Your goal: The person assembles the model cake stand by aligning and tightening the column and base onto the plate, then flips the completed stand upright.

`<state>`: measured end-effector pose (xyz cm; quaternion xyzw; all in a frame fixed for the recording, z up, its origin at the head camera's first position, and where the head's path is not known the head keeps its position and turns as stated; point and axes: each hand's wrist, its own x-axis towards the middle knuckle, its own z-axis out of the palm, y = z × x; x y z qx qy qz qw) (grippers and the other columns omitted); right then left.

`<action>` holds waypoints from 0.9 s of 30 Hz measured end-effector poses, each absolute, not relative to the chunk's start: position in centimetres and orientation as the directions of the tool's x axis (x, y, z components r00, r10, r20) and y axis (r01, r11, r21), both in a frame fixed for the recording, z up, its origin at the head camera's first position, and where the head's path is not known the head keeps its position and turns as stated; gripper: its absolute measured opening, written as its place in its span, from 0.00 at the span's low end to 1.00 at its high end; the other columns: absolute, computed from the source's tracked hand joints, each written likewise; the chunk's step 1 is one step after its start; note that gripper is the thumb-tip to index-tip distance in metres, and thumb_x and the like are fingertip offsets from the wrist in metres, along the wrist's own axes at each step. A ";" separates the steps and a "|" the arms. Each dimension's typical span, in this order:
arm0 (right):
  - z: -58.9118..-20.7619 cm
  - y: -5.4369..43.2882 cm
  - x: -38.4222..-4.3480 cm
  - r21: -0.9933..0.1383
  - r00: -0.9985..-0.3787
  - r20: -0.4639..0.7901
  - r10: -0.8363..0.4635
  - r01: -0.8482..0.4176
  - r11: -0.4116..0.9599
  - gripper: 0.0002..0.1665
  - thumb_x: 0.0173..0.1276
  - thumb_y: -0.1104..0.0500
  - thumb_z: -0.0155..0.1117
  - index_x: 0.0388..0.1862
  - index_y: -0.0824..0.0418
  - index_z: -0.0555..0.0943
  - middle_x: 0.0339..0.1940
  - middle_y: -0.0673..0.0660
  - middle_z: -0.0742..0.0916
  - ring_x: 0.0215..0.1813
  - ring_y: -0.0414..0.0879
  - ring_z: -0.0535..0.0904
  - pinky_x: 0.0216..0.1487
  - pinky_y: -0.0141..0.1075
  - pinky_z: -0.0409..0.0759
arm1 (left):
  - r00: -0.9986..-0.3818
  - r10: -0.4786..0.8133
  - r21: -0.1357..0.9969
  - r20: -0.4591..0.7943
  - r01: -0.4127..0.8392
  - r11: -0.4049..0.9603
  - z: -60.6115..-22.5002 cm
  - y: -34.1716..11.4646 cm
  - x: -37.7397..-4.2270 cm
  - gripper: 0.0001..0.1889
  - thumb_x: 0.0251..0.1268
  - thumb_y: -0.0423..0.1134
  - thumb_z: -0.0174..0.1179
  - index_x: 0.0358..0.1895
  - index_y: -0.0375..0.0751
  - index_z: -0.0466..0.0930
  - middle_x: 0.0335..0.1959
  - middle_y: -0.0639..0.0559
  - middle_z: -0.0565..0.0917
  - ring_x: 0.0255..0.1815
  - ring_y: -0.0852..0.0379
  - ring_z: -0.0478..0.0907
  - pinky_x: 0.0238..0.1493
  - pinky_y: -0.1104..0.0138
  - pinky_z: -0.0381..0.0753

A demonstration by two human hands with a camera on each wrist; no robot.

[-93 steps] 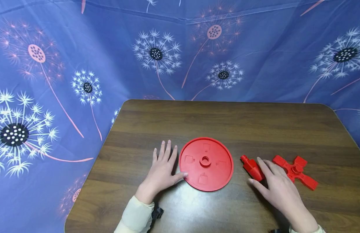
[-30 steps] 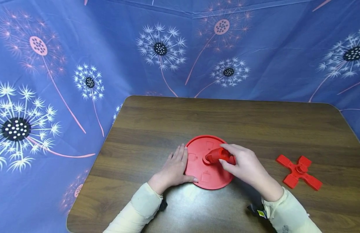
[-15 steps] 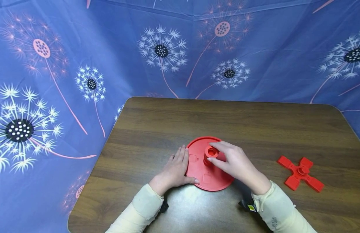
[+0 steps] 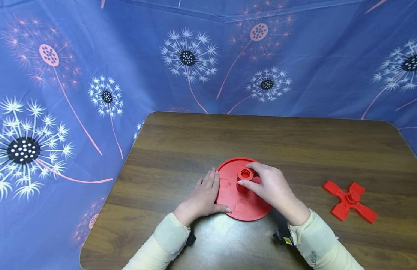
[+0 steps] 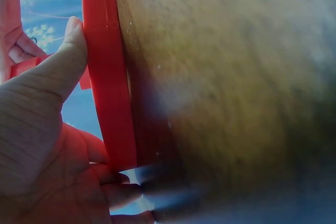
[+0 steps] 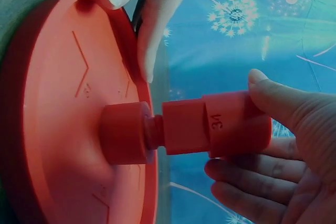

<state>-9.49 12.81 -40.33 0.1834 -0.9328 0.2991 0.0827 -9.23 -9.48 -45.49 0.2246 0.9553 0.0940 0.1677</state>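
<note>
A round red plate (image 4: 254, 210) with a raised rim lies on the table. From its centre rises a collar (image 6: 123, 134), and a red threaded post (image 6: 186, 127) stands on it with its hollow end up. Part of the screw thread shows between post and collar in the right wrist view. My right hand (image 4: 274, 189) pinches the post's upper end between thumb and fingers. At the plate's left edge rests my left hand (image 4: 200, 197), fingers straight along the rim and thumb on the near rim.
A red cross-shaped piece (image 4: 352, 200) with a central knob lies to the right on the wooden table (image 4: 262, 138). Behind the table hangs a blue dandelion-print cloth (image 4: 127, 56).
The right hand picked up the post from the right and brought it upright onto the plate's collar. The left hand settled against the plate's rim. In the last half second the right fingers shifted slightly.
</note>
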 end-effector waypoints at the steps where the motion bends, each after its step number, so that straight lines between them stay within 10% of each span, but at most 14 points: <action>1: -40.4 12.8 -9.5 -0.520 -0.919 0.272 -0.285 -0.389 0.760 0.27 0.50 0.50 0.80 0.45 0.62 0.81 0.31 0.51 0.86 0.28 0.42 0.77 0.29 0.37 0.77 | -0.843 0.462 0.256 -0.275 0.399 0.881 -45.5 -9.5 -9.2 0.63 0.51 0.72 0.61 0.77 0.31 0.43 0.79 0.37 0.44 0.78 0.43 0.43 0.72 0.47 0.55; 15: -41.8 12.2 -9.3 -0.418 -0.891 0.398 -0.218 -0.388 0.822 0.32 0.46 0.38 0.79 0.33 0.58 0.73 0.17 0.46 0.72 0.16 0.38 0.63 0.17 0.33 0.64 | -0.843 0.477 0.256 -0.249 0.417 0.872 -45.4 -9.5 -9.2 0.62 0.52 0.72 0.61 0.76 0.29 0.44 0.78 0.34 0.45 0.78 0.41 0.45 0.71 0.46 0.57; 20: -42.1 12.4 -9.3 -0.470 -0.885 0.363 -0.292 -0.444 0.763 0.38 0.54 0.41 0.75 0.57 0.60 0.76 0.45 0.54 0.85 0.37 0.47 0.81 0.36 0.44 0.80 | -0.844 0.483 0.255 -0.232 0.427 0.868 -45.4 -9.6 -9.2 0.62 0.52 0.72 0.61 0.76 0.28 0.45 0.78 0.34 0.46 0.78 0.41 0.46 0.70 0.46 0.57; 27: -42.6 13.4 -9.4 -0.591 -0.862 0.266 -0.431 -0.499 0.634 0.36 0.67 0.51 0.66 0.72 0.56 0.68 0.67 0.57 0.76 0.65 0.53 0.73 0.61 0.54 0.72 | -0.844 0.482 0.277 -0.237 0.417 0.866 -45.4 -9.6 -9.3 0.62 0.52 0.71 0.62 0.76 0.29 0.45 0.78 0.35 0.46 0.78 0.42 0.46 0.71 0.46 0.56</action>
